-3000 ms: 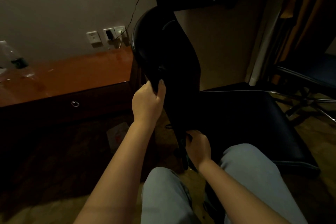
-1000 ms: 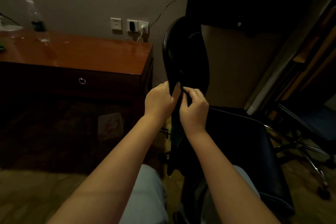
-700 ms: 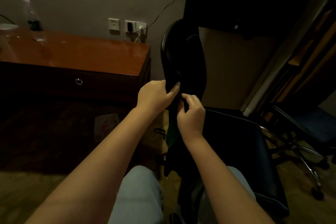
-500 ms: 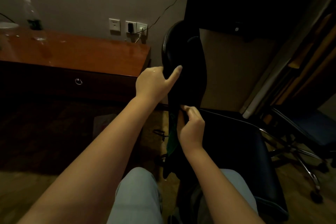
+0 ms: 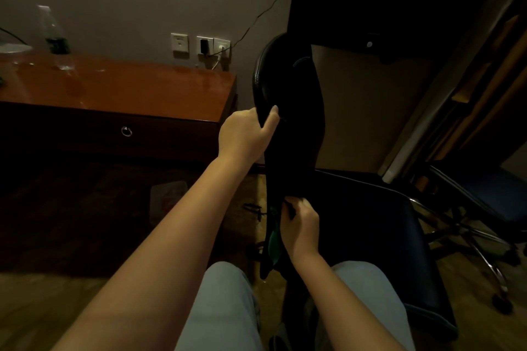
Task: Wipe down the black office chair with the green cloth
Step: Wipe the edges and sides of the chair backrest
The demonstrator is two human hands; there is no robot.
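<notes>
Though cloth green, bottle label illegible.

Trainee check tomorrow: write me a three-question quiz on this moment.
1. True or false: the left hand grips the chair by its back edge.
2. Which hand holds the cloth? A) left hand B) right hand C) neither
3. Fill in: the bottle stands on the ____.
Key: 1 true; 2 B; 3 desk.
</notes>
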